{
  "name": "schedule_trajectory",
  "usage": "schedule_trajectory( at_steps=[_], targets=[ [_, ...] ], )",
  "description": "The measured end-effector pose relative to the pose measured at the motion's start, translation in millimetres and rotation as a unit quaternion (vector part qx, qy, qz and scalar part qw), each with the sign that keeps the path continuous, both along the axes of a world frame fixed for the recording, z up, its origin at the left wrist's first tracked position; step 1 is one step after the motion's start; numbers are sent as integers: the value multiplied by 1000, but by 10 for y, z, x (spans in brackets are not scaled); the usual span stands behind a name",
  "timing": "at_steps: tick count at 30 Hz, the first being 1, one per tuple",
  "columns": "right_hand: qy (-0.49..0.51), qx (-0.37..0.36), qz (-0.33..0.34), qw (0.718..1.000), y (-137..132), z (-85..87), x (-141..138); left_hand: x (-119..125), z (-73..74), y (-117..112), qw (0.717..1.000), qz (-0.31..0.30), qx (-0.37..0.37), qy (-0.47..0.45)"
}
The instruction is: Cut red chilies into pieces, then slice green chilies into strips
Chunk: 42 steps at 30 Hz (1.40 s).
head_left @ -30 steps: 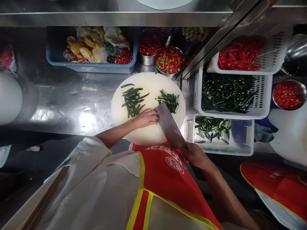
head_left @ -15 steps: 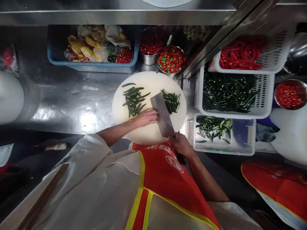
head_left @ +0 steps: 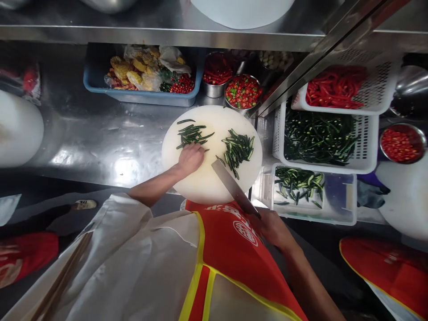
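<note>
On the round white cutting board (head_left: 187,187), my left hand (head_left: 191,158) is curled over the near end of a small pile of whole green chilies (head_left: 192,133). A chili tip sticks out beside its fingers; the fingertips are partly hidden. My right hand (head_left: 271,226) grips the handle of a cleaver (head_left: 234,187). The cleaver's blade slants up and left over the board's lower right part, with its far corner close to a loose chili piece (head_left: 220,159). Sliced green chilies (head_left: 238,149) lie heaped on the board's right side, apart from the blade.
A blue bin (head_left: 154,97) with corn and bags stands behind the board, beside a metal bowl of chopped chilies (head_left: 243,91). At right are white baskets (head_left: 334,167) of chilies and a clear tray (head_left: 314,218). People in red stand at both sides; a metal shelf (head_left: 160,35) runs above.
My left hand has moved from beside the blade up and left to the whole chilies. The cleaver has drawn back right and down from the sliced heap. The view has shifted slightly.
</note>
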State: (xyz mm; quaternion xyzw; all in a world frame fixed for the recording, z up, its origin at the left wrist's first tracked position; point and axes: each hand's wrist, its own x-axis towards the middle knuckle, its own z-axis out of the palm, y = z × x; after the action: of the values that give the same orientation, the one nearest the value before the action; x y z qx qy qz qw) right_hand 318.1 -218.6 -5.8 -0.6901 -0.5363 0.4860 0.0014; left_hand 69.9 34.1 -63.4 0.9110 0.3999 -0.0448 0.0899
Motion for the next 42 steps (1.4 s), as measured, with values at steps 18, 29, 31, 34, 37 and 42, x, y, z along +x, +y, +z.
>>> schedule_trajectory(
  at_steps=[18,29,31,34,37,42],
  targets=[
    [-28,-19,-42,999,187,56,-37,180,-448,-378,937,-184,-134,-265],
    [6,-84,-42,996,438,43,-14,184,-479,-314,926,-208,-141,-284],
    [-9,-54,-47,997,568,-85,-115,191,-485,-322,925,-214,-138,-283],
    [-10,-6,-49,999,709,-215,-221,186,-471,-352,925,-218,-135,-282],
    [-26,23,-48,998,650,-192,-197,122,-387,-323,937,-179,-122,-273],
    [-18,0,-4,1000,245,-2,11,-110,-166,-50,987,23,1,-159]
  ],
)
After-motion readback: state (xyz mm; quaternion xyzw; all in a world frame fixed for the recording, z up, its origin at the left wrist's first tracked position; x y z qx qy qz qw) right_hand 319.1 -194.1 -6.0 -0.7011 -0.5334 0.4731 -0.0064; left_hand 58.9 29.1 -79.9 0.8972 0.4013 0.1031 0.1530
